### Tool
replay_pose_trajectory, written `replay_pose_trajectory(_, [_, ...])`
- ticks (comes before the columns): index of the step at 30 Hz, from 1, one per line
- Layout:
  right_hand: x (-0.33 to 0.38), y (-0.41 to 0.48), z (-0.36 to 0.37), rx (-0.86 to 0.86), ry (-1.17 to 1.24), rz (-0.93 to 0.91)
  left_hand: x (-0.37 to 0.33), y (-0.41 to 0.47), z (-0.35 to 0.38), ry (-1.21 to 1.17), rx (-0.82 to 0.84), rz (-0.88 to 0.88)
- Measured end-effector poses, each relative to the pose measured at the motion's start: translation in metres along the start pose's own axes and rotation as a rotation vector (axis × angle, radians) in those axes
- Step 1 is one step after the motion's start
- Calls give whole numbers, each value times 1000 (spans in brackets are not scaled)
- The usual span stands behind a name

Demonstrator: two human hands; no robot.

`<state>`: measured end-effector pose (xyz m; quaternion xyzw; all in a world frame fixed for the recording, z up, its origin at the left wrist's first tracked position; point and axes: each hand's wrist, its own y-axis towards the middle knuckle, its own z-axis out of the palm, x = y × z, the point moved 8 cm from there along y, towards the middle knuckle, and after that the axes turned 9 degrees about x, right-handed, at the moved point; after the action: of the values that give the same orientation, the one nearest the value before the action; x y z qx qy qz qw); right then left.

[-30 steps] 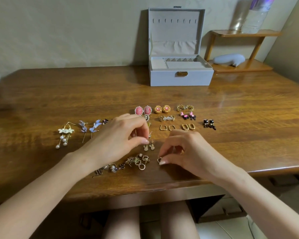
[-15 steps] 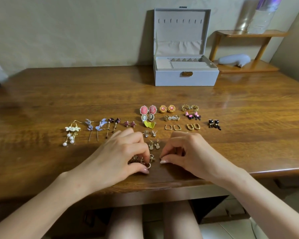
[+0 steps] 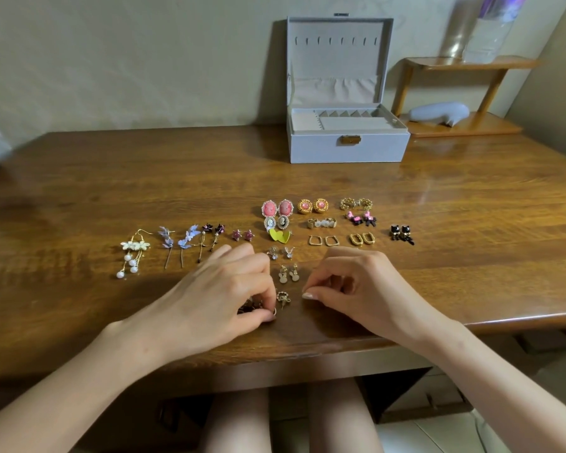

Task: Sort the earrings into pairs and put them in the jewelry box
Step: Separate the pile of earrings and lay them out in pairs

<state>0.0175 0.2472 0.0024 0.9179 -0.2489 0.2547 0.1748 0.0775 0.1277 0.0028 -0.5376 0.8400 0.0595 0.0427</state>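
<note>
Sorted earring pairs lie in rows on the wooden table (image 3: 79, 191): pink cameos (image 3: 277, 208), gold hoops (image 3: 323, 240), black cats (image 3: 402, 233), pearl drops (image 3: 132, 256), several more. My left hand (image 3: 223, 295) curls over the unsorted heap (image 3: 250, 307) near the front edge, thumb and forefinger pinching a small gold earring (image 3: 273, 311). A loose gold earring (image 3: 282, 297) lies between the hands. My right hand (image 3: 356, 289) rests beside it, fingers curled, with nothing visible in them. The grey jewelry box (image 3: 347, 148) stands at the back, lid up.
A wooden shelf (image 3: 464, 125) sits at the back right with a grey object (image 3: 438, 112) on it and a clear bottle (image 3: 490, 27) on top. The table's front edge runs just below both hands. The wall is behind the box.
My left hand came down from the middle rows to the heap at the front edge. My right hand let go of the small gold earring, which now lies between the hands.
</note>
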Motion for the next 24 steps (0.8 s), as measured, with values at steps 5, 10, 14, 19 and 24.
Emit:
replay_pose_trajectory(5, [0,-4,-2,-9,49,-16,-4,-13,-3,10,-66,35])
replay_pose_trajectory(10, [-1,-5,-3,-25,82,-29,-9,-38,4,84,-232,16])
replay_pose_trajectory(14, [-2,-4,-3,-28,72,-31,-15,-46,11,145,-277,31])
replay_pose_trajectory(19, [0,-3,-2,-30,80,-35,-29,-52,9,123,-417,107])
replay_pose_trajectory(24, [-3,-4,-3,-30,114,-24,-26,-52,8,-1,-468,88])
